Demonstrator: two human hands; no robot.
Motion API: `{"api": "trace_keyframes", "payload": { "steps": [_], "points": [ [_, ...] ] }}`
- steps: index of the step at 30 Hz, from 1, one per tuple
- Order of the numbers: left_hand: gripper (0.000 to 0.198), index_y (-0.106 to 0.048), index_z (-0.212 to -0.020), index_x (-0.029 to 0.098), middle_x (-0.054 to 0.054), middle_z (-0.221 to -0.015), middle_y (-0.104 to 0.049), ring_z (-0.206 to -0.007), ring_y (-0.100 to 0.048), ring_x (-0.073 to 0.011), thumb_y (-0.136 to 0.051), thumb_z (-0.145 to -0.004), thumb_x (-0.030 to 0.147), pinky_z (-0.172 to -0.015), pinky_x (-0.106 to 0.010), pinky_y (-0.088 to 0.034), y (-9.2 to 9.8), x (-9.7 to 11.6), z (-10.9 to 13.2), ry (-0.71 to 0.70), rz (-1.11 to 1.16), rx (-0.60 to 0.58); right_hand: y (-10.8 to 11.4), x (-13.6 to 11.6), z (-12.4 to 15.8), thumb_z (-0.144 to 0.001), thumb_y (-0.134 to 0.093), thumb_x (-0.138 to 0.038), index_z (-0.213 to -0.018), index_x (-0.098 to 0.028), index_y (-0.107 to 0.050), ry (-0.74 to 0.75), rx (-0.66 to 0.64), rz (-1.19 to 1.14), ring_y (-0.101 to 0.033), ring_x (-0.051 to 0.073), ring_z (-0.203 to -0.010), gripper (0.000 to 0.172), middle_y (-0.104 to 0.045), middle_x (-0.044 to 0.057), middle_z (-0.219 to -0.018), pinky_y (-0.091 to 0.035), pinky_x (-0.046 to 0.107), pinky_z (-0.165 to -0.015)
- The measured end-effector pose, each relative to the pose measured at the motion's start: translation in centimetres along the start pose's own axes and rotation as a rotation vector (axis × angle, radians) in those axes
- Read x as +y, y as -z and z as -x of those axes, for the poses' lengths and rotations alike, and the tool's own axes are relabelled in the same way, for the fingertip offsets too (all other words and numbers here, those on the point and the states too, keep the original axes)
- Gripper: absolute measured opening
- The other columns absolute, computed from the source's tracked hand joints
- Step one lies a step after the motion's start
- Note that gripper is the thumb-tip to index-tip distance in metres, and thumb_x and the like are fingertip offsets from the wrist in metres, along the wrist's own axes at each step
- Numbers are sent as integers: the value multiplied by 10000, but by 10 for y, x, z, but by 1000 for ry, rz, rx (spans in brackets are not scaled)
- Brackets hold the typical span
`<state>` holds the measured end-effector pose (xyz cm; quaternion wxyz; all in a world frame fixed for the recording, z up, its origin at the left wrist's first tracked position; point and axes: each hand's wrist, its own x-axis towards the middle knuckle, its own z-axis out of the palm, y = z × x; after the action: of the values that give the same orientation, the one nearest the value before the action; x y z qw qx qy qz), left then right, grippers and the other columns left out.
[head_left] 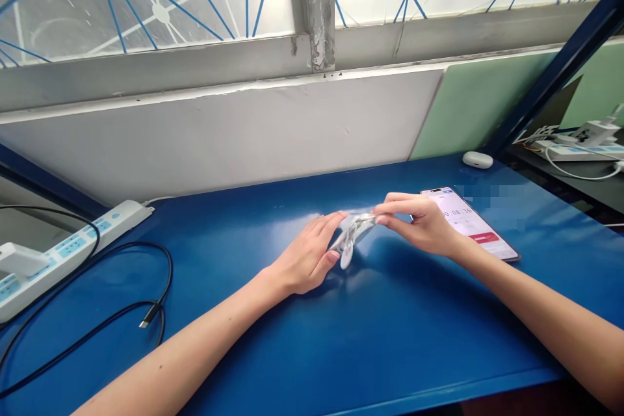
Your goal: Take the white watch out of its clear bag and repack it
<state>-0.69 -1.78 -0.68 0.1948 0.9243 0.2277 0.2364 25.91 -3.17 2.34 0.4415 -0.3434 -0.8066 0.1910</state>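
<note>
Between my hands, just above the blue table or touching it, is a small white and silvery bundle (355, 235). It has a rounded flap or loop hanging at the front; whether it is coiled cable or crumpled plastic I cannot make out. My left hand (312, 253) holds its left end, thumb at the front and fingers behind. At the right end, my right hand (414, 221) pinches it between thumb and fingertips. Part of the bundle is hidden by the fingers of my left hand.
A phone (480, 227) showing a timer lies behind my right wrist. A white earbud case (478, 160) sits at the back right corner. On the left are a white power strip (73, 244) and a looped black cable (168, 273). A wall and windows rise behind the blue table (390, 344).
</note>
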Motion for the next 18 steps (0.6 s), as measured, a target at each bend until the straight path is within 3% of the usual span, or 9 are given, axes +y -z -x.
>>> {"api": "trace_keyframes", "payload": {
  "steps": [7,13,18],
  "points": [
    [670,-77,-1553,155,-208,-1563,-289,-1423,-337,-339,-265,-1024,520,-1143,-525,-330,-3,-2,2,85,-46,89,0,-6,-6,-863,-674,-399,-828,-173,-742,-344,29,-296,-558,135,-572,238,-681,37,-718,-484,281,-529],
    [759,-47,-1553,189,-191,-1590,-220,-1460,-277,-325,-480,-978,431,-1158,-508,-338,-3,4,0,120,-113,113,-7,0,-6,-843,-665,-461,-814,-166,-737,-469,1,-313,-577,154,-603,305,-698,43,-729,-497,301,-567],
    [819,-107,-1547,199,-193,-1605,-166,-1463,-265,-345,-592,-917,393,-1150,-515,-346,-5,6,-2,123,-200,121,-14,15,-1,-887,-598,-478,-897,-179,-744,-544,-145,-315,-598,160,-631,333,-698,37,-762,-513,314,-611]
  ]
}}
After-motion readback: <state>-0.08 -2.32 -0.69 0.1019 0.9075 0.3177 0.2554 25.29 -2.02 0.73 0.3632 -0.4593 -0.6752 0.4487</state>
